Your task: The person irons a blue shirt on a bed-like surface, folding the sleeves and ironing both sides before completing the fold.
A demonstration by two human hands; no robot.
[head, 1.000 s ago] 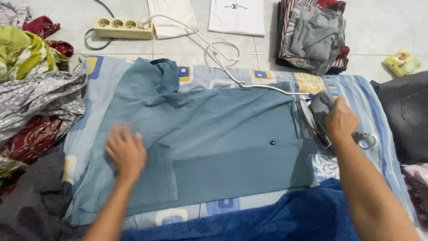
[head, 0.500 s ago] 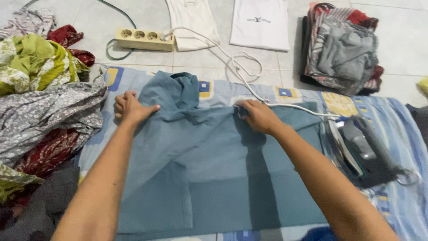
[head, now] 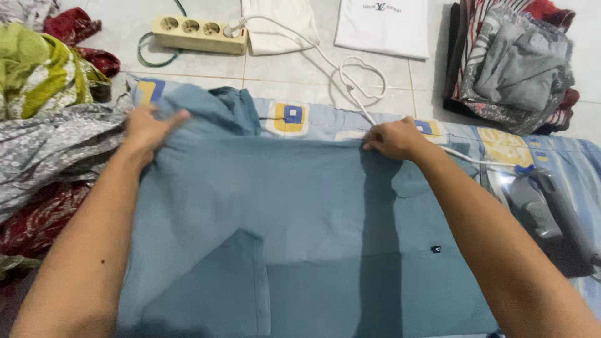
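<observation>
Both hands (head: 150, 128) farther apart on one shirt (head: 300, 219)

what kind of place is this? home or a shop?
Most likely a home, with ironing done on the floor. A blue shirt lies spread on a patterned sheet over floor tiles, an iron stands at its right, and a folded clothes stack and power strip sit nearby.
</observation>
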